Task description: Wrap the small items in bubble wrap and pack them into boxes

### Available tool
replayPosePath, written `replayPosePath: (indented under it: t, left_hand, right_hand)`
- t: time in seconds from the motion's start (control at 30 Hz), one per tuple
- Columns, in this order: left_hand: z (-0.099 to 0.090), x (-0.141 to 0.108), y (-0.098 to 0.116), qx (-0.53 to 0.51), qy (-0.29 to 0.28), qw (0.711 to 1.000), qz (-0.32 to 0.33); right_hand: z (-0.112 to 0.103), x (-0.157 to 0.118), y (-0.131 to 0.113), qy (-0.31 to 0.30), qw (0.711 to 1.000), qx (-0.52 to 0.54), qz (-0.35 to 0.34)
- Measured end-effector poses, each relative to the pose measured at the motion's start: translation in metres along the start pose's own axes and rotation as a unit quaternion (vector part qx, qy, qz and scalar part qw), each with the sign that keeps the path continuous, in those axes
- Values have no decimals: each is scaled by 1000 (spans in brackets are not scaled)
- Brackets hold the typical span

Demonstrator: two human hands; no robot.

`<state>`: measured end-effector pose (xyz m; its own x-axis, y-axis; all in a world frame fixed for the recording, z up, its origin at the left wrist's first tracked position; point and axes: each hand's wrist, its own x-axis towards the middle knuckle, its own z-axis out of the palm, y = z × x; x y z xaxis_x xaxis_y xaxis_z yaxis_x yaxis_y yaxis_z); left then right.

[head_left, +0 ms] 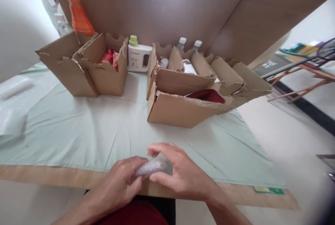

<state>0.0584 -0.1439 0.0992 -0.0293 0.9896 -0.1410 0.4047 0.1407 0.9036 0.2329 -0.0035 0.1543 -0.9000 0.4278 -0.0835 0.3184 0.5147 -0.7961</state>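
Over the table's front edge, my left hand [121,179] is closed around one end of a small bundle of clear bubble wrap [149,168]. What lies inside the wrap I cannot make out. My right hand [180,172] curves about the bundle's other end, its fingers above and its thumb below. Those fingers stand apart from the thumb, with the wrap reaching into the gap, and the fingertips are slightly blurred.
Cardboard bins [180,109] stand along the back, several holding goods. A white jug [138,57] with a green cap sits between them. An orange bottle [80,17] rises at left. Bubble wrap sheets [12,120] lie on the pale green cloth [104,130]. A cardboard panel [157,5] stands behind.
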Motion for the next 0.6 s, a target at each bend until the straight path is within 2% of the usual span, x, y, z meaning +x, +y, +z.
replayPosePath:
  t: [0.1,0.2,0.27,0.33,0.4,0.47,0.57,0.6]
  left_hand:
    - [1,7,5,30,-7,1000,3]
    - [-2,16,9,44,-12,999,3]
    - [-6,21,10,41,-5,999,18]
    - [-12,26,8,44,15,998,37]
    - [-19,30,4,54,45,997,44]
    - [-23,35,-2,53,82,995,34]
    - [-25,44,-13,25,136,990,-3]
    - [-24,48,-17,17,147,989,-15]
  right_hand:
    - [0,-3,1,-39,997,-66,-24]
    - [-7,-9,7,-14,995,-98,-26]
    - [-22,-17,8,20,993,-112,-25]
    - [-47,-28,6,62,990,-121,-30]
    - [-78,-42,2,117,984,-124,-44]
    - [-109,-55,-2,210,966,-137,-59]
    - [-148,-64,-5,394,899,-190,-27]
    - [-159,-62,-5,433,874,-220,-6]
